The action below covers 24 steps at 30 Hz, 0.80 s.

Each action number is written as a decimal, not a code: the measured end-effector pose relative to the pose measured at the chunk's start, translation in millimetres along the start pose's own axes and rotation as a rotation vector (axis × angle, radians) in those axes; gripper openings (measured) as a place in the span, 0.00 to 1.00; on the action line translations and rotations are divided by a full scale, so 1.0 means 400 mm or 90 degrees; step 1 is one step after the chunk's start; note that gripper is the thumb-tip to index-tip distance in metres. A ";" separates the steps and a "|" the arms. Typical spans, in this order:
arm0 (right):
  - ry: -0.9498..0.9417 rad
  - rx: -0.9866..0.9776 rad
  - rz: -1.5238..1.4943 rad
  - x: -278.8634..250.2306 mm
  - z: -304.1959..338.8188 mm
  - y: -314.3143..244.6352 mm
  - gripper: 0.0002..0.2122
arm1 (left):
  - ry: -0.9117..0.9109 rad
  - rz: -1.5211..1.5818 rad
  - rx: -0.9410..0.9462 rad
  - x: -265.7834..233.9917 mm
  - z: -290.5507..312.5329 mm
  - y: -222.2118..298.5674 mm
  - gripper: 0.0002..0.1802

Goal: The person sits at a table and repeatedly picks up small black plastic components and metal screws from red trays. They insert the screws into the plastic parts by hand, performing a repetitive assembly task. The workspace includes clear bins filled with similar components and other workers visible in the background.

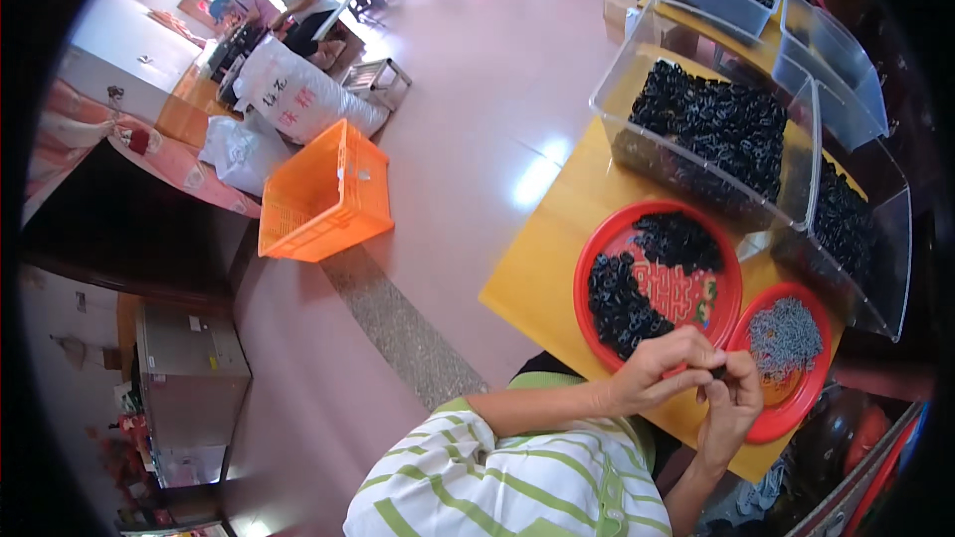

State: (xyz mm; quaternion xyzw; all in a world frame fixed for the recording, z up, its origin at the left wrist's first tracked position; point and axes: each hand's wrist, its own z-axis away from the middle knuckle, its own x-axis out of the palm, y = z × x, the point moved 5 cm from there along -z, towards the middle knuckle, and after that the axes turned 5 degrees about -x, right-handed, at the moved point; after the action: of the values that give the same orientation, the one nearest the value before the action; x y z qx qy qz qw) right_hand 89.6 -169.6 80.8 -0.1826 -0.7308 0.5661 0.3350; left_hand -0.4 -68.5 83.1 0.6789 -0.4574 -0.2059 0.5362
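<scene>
Black piece [718, 372] is sitting in a fingertip pinch, where slipping looks like the main risk

The fingertips of the left hand [662, 370] and the right hand [731, 406] are meeting, both seemingly clamping on the black piece. The two hands are holding it in front of the spot where two red trays are lying side by side. The fingers are covering most of it, so I cannot tell its full shape or whether a second part is being gripped with it.

Because the piece is so small and only fingertips are bearing on it, an uneven press could be flicking it loose. To the left, the large red tray [674, 290] is holding heaps of black bits [622, 310], so a dropped piece could be getting lost among lookalikes. To the right, the small red tray [779, 430] is carrying loose grey bits [784, 338]; a wrist or forearm knocking its rim could be scattering them.

Both trays are resting near edges of the yellow table [542, 273], so a bump could be tipping one over. Beyond them, a clear bin [802, 154] is standing close behind the large tray, probably leaving little room for pushing it back
</scene>
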 end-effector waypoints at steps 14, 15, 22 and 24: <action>-0.011 -0.046 0.014 -0.013 -0.001 -0.069 0.09 | -0.002 0.014 0.054 0.042 -0.029 0.025 0.06; -0.009 -0.037 0.017 -0.020 -0.012 -0.064 0.09 | -0.009 -0.004 0.058 0.042 -0.041 0.018 0.06; 0.015 0.049 0.083 -0.077 -0.105 -0.026 0.13 | 0.015 0.129 -0.191 0.012 -0.075 -0.074 0.21; 0.124 -0.091 0.203 -0.121 -0.158 -0.080 0.12 | 0.031 0.036 -0.228 -0.024 -0.068 -0.089 0.20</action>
State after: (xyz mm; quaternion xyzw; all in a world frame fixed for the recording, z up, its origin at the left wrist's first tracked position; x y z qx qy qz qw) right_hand 171.5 -165.5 106.0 -0.3730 -0.6949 0.5384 0.2969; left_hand 29.8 -45.5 57.7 0.5641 -0.4190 -0.2529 0.6651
